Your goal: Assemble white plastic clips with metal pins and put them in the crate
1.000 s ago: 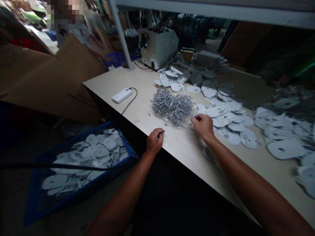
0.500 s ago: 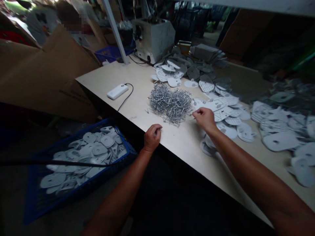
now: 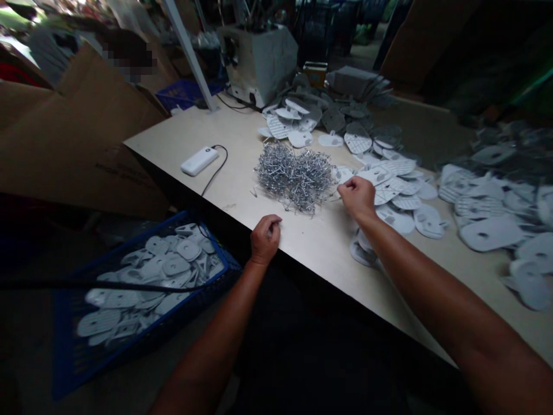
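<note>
A heap of thin silvery metal pins [image 3: 294,176] lies on the pale tabletop [image 3: 233,199] in front of me. At its right edge, my right hand [image 3: 358,197] is closed in a pinch, and a thin metal pin pokes out from the fingertips toward the heap. My left hand [image 3: 265,237] rests by the table's front edge, left of and nearer than the other hand. Its fingers are curled toward the thumb; whatever may be in them is hidden. Flat grey-white plastic pieces [image 3: 391,184] with holes and ridges are piled just beyond my right hand.
More such pieces fill a blue crate [image 3: 185,218] below the table on the left. A white power bank [image 3: 199,161] with a black cable lies on the table. A grey machine [image 3: 259,63] stands at the back. Cardboard [image 3: 78,132] and a person are at the far left.
The whole view has shifted slightly, so the table and crate sit a little differently in the frame. Both hands keep nearly the same place and pose.
</note>
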Available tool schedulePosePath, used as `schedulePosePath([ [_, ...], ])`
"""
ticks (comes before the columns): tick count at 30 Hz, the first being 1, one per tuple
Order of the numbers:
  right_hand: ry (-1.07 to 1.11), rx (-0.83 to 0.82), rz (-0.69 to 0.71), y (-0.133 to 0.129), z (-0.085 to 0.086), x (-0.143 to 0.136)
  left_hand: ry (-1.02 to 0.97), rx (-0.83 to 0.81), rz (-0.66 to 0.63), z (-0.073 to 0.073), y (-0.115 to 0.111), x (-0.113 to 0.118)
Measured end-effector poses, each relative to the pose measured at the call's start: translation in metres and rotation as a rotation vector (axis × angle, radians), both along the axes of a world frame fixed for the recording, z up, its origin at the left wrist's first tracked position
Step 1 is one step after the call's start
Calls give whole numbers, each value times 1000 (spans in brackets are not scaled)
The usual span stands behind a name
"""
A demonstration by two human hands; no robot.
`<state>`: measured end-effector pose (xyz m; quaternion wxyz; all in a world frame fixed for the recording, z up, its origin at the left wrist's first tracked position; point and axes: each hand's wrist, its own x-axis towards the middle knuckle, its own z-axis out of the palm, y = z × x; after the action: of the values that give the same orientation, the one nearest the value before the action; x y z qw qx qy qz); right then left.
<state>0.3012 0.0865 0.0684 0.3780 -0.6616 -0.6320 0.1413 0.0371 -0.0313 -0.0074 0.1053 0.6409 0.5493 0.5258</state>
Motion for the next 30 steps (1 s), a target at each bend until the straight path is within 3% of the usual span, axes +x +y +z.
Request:
schedulePosePath([
  [5,42,2,-57,6,1,7,-6,-2,-8,1,0,1],
  [10,-45,82,18,8,16,12,-37,-20,-3,1,0,1],
  [13,48,120,-57,-2,25,17,-67,-56,-11,6,0,1],
  [15,94,127,-20,-19,30,19,-95,-97,-22,14,-4,3],
  [18,61,158,190,-63,38,19,-316,-263,-92,34,-17,16],
  [21,-85,199,383,-114,46,15,-587,-530,-317,61,-34,37],
  [24,-297,172,574,-155,47,13,-707,-750,-558,81,-47,57],
  [27,-441,176,695,-180,37,18,-779,-838,-635,85,-56,73],
  [30,-484,189,726,-195,24,24,-782,-868,-629,77,-63,82],
])
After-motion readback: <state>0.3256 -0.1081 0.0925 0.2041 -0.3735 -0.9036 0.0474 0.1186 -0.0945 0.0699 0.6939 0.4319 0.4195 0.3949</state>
